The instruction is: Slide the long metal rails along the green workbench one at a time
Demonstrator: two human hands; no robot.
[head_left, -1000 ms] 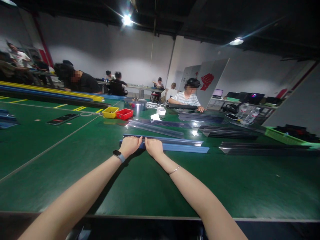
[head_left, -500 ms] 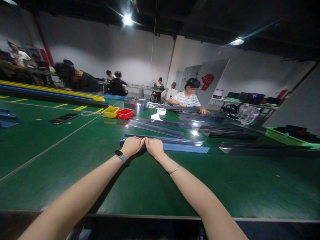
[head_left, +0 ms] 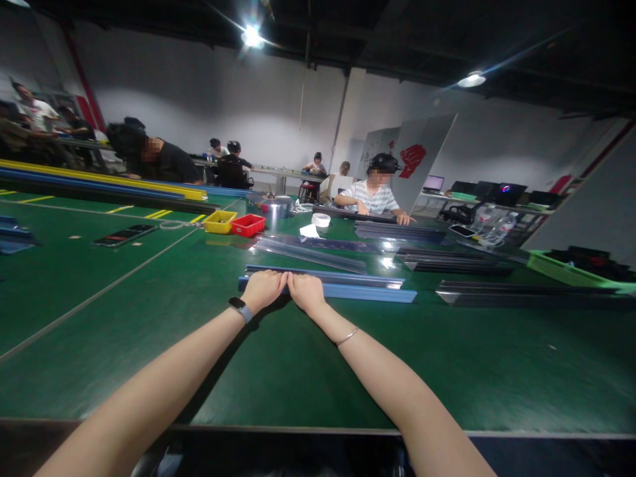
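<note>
Both my hands rest side by side on a long blue strip (head_left: 368, 291) lying across the green table (head_left: 298, 358). My left hand (head_left: 265, 288), with a dark watch at the wrist, has its fingers curled over the strip near its left end. Just to the right, my right hand (head_left: 305, 290), with a thin bracelet, grips the same strip. A second, darker blue strip (head_left: 342, 276) lies right behind it.
Clear plastic strips (head_left: 308, 252) and dark strips (head_left: 452, 262) lie further back. Yellow bin (head_left: 219, 222) and red bin (head_left: 247, 226) stand at back left, a green tray (head_left: 561, 271) at right. A person in a striped shirt (head_left: 370, 197) works opposite; others sit at far tables.
Almost nothing: both hands stay on the blue strip. The person opposite has shifted their hands and the dark strip before them slightly.
</note>
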